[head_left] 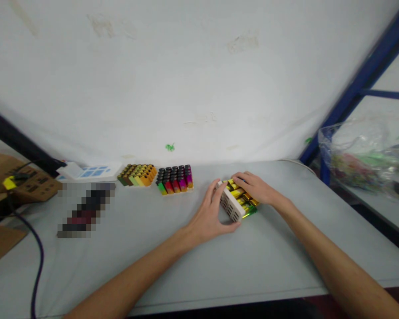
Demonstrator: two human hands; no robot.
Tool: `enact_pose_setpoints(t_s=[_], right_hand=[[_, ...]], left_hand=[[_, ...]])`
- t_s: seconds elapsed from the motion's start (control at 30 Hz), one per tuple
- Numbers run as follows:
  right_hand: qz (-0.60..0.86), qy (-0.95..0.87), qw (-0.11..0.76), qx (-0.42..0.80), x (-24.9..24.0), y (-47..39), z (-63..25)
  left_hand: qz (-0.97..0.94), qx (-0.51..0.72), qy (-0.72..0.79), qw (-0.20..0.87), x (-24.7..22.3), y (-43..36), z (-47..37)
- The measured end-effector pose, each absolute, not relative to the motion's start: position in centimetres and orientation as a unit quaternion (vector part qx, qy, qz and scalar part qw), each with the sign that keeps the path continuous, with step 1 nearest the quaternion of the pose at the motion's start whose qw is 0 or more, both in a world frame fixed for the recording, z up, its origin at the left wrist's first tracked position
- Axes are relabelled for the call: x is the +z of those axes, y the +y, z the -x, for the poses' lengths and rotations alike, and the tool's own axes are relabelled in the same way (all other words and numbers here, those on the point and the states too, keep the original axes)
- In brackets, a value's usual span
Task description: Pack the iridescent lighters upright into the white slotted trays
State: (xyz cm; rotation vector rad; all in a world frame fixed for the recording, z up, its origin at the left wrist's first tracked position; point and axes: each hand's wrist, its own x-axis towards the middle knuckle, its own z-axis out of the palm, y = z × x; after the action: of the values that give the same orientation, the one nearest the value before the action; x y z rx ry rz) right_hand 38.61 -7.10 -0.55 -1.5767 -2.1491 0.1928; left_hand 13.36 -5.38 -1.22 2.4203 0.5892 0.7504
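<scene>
Head view: both hands on a tilted pale slotted tray (232, 204), right of centre on the surface (286, 252)!
Left hand (211, 219) pinches it end to end, fingers bent round; right hand (255, 188) drapes over the shiny yellow pieces (236, 193), its grip hidden. Best here, I'd judge: left steady, right pressing evenly, minding the near green piece (250, 212).
</scene>
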Motion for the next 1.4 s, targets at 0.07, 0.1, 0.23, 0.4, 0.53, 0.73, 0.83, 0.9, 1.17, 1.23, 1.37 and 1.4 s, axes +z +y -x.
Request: enact_pose_setpoints(t_s=[0.07, 0.1, 0.23, 0.4, 0.53, 0.73, 0.83, 0.9, 1.17, 1.23, 1.37, 1.4], right_hand=[[0.588, -0.767, 0.238, 0.094, -0.3, -7.1, -38.8], [0.598, -0.754, 0.248, 0.112, -0.1, -7.1, -38.8], [0.62, -0.698, 0.311, 0.177, 0.3, -7.2, -38.7], [0.618, -0.667, 0.359, 0.21, 0.1, -7.3, -38.4], [0.621, -0.652, 0.388, 0.197, -0.7, -7.1, -38.8], [0.635, -0.641, 0.395, 0.176, -1.1, -6.9, -39.4], [0.643, -0.648, 0.363, 0.188, -0.8, -7.1, -39.2], [0.643, -0.656, 0.352, 0.182, -0.6, -7.2, -39.0], [0.632, -0.677, 0.339, 0.165, -0.1, -7.5, -38.9], [0.637, -0.681, 0.327, 0.153, 0.0, -7.4, -38.9], [0.64, -0.689, 0.317, 0.119, 0.1, -7.5, -39.2], [0.641, -0.69, 0.317, 0.115, 0.2, -7.5, -39.3]], left_hand=[[-0.897, 0.279, 0.214, 0.267, -1.3, -5.3, -13.3], [-0.897, 0.28, 0.212, 0.267, -1.3, -5.3, -13.3], [-0.897, 0.279, 0.21, 0.27, -1.3, -5.3, -13.2], [-0.9, 0.276, 0.21, 0.265, -1.3, -5.4, -13.2], [-0.899, 0.274, 0.213, 0.267, -1.2, -5.4, -13.2], [-0.901, 0.285, 0.209, 0.252, -1.1, -5.4, -12.7], [-0.902, 0.286, 0.211, 0.244, -1.1, -5.4, -12.5], [-0.903, 0.283, 0.215, 0.243, -1.1, -5.4, -12.4], [-0.905, 0.276, 0.217, 0.239, -1.1, -5.3, -12.3], [-0.905, 0.275, 0.216, 0.241, -1.1, -5.3, -12.3], [-0.905, 0.277, 0.215, 0.24, -1.2, -5.3, -12.2], [-0.905, 0.277, 0.216, 0.239, -1.2, -5.3, -12.2]])
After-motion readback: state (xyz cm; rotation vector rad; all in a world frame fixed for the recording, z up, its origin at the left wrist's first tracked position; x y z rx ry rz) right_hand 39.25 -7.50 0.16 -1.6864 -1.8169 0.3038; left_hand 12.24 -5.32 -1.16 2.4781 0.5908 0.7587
